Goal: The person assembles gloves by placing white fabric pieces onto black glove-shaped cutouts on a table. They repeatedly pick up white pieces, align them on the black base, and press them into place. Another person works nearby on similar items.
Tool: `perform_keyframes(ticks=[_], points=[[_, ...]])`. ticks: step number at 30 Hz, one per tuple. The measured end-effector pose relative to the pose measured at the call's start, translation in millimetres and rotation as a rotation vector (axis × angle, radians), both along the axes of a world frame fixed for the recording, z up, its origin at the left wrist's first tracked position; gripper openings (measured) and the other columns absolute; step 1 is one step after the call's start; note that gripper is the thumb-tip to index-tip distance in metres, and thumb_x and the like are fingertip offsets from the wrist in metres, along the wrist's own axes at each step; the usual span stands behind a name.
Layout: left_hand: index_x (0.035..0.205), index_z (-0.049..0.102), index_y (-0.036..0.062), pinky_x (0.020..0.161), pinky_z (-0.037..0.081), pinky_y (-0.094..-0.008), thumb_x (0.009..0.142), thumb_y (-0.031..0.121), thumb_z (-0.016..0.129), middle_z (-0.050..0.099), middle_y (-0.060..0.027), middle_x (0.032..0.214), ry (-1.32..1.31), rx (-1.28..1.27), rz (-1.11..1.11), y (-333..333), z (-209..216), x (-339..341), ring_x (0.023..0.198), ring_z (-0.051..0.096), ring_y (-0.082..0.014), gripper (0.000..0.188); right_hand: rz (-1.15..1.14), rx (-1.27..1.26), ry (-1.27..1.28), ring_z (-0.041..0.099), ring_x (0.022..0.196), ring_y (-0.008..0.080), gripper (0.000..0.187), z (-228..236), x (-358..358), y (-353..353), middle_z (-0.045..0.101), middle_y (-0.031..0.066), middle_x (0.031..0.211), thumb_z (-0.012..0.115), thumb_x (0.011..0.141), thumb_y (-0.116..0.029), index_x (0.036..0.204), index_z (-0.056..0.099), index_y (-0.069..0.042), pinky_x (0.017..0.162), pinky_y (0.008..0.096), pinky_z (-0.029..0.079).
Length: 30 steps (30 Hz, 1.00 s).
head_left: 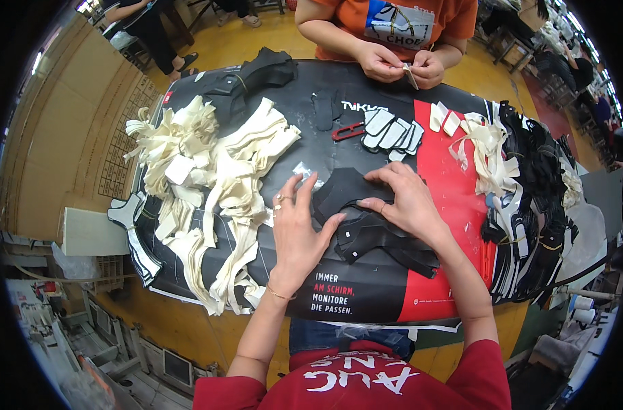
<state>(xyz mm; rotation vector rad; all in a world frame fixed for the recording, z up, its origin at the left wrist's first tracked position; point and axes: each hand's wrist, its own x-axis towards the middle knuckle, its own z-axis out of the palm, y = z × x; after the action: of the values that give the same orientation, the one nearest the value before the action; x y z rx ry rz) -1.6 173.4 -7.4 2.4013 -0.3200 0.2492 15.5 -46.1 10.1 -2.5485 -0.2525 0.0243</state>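
Observation:
A black cut fabric piece [342,186] lies in front of me at the middle of the table. My right hand [408,205] has its thumb and fingers closed on the piece's right edge. My left hand [299,229] is at the other side, fingers spread, with its thumb tip close to the black fabric; whether it touches cannot be made out. Just below, several black fabric pieces [376,236] with small white marks lie overlapped, partly under my right hand. Small clear plastic scraps [303,171] rest by my left fingertips.
Cream fabric strips [246,147] are heaped on the left. White pads with black edges [392,133] lie beyond my hands beside a red-handled tool [348,131]. Bundled black pieces [540,205] fill the right side. Across the table, a co-worker's hands [401,66] hold a small pale piece.

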Motion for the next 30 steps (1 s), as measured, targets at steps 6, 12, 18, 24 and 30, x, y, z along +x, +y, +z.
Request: perform_keyframes(ticks=[6, 12, 18, 24, 30], points=[[0.143, 0.047, 0.0060, 0.097, 0.044, -0.0450, 0.080, 0.015, 0.078, 0.063, -0.0196, 0.117, 0.059, 0.142, -0.170, -6, -1, 17, 0.112, 0.059, -0.0365, 0.071, 0.124, -0.061, -0.143, 0.057, 0.115, 0.0297, 0.058, -11, 2, -4, 0.063, 0.0103, 0.119, 0.080, 0.081, -0.032, 0.130, 0.060, -0.008, 0.100, 0.0415, 0.043], [0.143, 0.047, 0.0067, 0.097, 0.044, -0.0455, 0.083, 0.017, 0.076, 0.063, -0.0186, 0.120, -0.041, 0.124, -0.130, -15, -3, 27, 0.112, 0.059, -0.0368, 0.068, 0.165, -0.113, -0.264, 0.055, 0.115, 0.0308, 0.055, -10, 1, -9, 0.060, 0.0129, 0.122, 0.077, 0.083, -0.035, 0.128, 0.061, -0.006, 0.097, 0.0405, 0.043], [0.147, 0.044, 0.0049, 0.105, 0.040, -0.0467, 0.075, 0.039, 0.085, 0.056, -0.0209, 0.136, 0.078, 0.064, -0.392, -5, 17, -17, 0.125, 0.053, -0.0383, 0.089, 0.160, -0.006, -0.045, 0.055, 0.117, 0.0332, 0.067, 7, -54, -27, 0.057, 0.0141, 0.127, 0.080, 0.080, -0.044, 0.131, 0.061, -0.004, 0.101, 0.0420, 0.044], [0.149, 0.039, 0.0042, 0.101, 0.044, -0.0440, 0.075, 0.025, 0.085, 0.056, -0.0186, 0.127, 0.146, 0.198, -0.391, -30, 6, -28, 0.118, 0.054, -0.0372, 0.090, 0.072, -0.020, -0.020, 0.056, 0.113, 0.0307, 0.066, 2, -79, -22, 0.055, 0.0110, 0.120, 0.084, 0.075, -0.038, 0.129, 0.062, -0.006, 0.095, 0.0415, 0.048], [0.146, 0.044, 0.0018, 0.096, 0.045, -0.0424, 0.074, 0.021, 0.085, 0.057, -0.0167, 0.116, 0.166, 0.140, -0.341, -25, 2, -48, 0.110, 0.056, -0.0356, 0.085, 0.083, -0.001, 0.063, 0.057, 0.106, 0.0293, 0.056, 1, -104, -20, 0.058, 0.0092, 0.108, 0.081, 0.079, -0.031, 0.127, 0.063, -0.007, 0.091, 0.0422, 0.047]])
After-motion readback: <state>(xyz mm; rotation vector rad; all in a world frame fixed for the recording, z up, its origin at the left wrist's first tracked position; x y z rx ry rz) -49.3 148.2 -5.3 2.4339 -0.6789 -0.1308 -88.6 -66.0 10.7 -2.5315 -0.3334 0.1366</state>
